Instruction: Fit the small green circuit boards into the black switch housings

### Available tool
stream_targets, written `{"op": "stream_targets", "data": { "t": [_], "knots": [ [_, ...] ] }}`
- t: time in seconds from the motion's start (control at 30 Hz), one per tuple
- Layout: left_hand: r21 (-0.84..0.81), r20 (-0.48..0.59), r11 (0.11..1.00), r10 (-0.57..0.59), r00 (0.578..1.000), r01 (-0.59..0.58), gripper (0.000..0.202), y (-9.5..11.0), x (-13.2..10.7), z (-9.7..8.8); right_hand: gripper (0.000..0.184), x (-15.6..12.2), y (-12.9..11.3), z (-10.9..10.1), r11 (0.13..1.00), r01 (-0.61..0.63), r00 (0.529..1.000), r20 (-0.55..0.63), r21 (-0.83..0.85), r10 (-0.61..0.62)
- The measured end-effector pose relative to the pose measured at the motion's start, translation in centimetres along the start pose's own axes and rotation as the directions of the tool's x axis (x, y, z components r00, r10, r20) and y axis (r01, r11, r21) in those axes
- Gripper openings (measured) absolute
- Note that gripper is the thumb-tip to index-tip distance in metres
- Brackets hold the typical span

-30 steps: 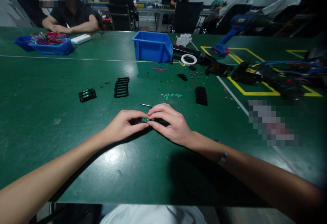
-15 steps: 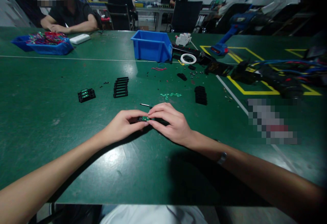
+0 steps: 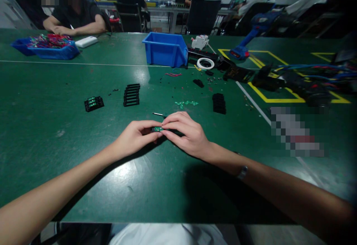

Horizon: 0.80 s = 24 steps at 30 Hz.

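Note:
My left hand and my right hand meet on the green table, fingertips pinched together on a small green circuit board in a black holder. Both hands rest low on the table surface. A thin metal pin lies just beyond my fingers. Further out are a row of black holders, a holder with green boards in it, a stack of black parts and loose green board pieces.
A blue bin stands at mid-table, a roll of white tape beside it. A blue tray of coloured parts sits far left before a seated person. Cables and tools crowd the right inside yellow floor-tape lines.
Nothing has visibly changed; both hands stay pinched on the small board at the same spot.

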<state>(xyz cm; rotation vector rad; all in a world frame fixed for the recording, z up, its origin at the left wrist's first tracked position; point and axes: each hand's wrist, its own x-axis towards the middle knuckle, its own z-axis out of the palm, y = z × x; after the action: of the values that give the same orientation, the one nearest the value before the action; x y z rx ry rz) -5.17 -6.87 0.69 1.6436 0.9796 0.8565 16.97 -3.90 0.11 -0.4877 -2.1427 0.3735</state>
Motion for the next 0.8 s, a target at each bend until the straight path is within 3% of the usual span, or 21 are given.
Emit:
{"op": "stream_targets", "data": {
  "t": [0.8],
  "knots": [
    [0.061,-0.01,0.998,-0.011,1.0,0.012,0.028,-0.52,0.05,-0.11,0.008,0.14,-0.45,0.41,0.976,-0.179,0.984,0.013,0.123,0.179]
  ]
}}
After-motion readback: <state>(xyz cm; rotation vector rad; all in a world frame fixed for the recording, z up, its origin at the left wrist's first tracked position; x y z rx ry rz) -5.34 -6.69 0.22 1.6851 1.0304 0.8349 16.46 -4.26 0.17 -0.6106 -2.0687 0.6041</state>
